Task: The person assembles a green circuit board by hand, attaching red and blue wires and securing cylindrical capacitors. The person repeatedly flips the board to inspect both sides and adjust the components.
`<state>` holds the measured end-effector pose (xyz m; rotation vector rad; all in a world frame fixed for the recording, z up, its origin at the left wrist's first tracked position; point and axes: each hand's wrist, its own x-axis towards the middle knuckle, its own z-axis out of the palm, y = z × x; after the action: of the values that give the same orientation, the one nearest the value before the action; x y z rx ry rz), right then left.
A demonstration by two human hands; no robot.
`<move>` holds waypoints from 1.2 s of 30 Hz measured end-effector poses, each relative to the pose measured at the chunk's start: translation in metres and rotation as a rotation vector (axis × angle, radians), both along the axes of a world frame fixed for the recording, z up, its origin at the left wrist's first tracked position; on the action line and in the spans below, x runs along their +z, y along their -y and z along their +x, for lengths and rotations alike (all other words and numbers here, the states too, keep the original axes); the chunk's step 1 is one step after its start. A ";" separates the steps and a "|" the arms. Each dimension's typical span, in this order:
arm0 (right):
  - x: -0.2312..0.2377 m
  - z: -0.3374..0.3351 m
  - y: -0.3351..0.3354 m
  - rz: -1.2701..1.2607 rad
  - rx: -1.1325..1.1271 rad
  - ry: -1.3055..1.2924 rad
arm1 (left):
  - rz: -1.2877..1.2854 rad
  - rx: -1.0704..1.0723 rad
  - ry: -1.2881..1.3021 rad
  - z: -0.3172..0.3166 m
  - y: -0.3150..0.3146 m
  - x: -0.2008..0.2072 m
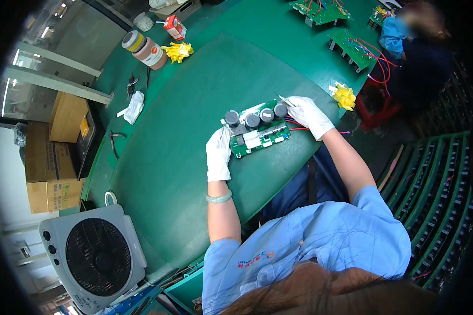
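A green circuit board [238, 153] with several black cylindrical capacitors [252, 121] and white parts is held over the green worktop between my two gloved hands. My left hand [218, 154], in a white glove, grips the board's left end. At its upper right corner my right hand [307, 115], gloved too, pinches the edge; part of the fingers is turned away from view. Red and blue wires [298, 128] come from the board's right side and pass under my right hand.
Pliers [115, 145], a white glove [135, 107], a jar [145, 50] and yellow bundles [178, 52] lie around the green worktop [168, 173]. A fan [99, 256] stands lower left, a rack of boards [436, 178] at right. Another person [420, 58] sits far right near more wired boards [352, 50].
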<state>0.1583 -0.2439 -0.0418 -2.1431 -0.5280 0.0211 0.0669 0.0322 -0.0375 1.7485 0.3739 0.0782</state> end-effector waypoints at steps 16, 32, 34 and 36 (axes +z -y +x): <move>-0.016 -0.004 -0.001 0.054 0.006 0.205 | -0.130 0.035 -0.046 -0.001 0.001 0.003; -0.013 -0.006 -0.001 0.081 -0.019 0.134 | -0.007 -0.007 0.039 0.000 0.001 -0.005; -0.012 -0.005 -0.001 0.067 -0.011 0.134 | -0.038 0.009 0.033 -0.001 0.001 -0.006; -0.010 -0.005 -0.002 0.010 -0.014 0.151 | -0.022 0.006 0.052 -0.001 0.001 -0.006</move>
<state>0.1534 -0.2424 -0.0514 -2.1497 -0.5986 -0.1515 0.0660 0.0311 -0.0436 1.7203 0.3408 0.1229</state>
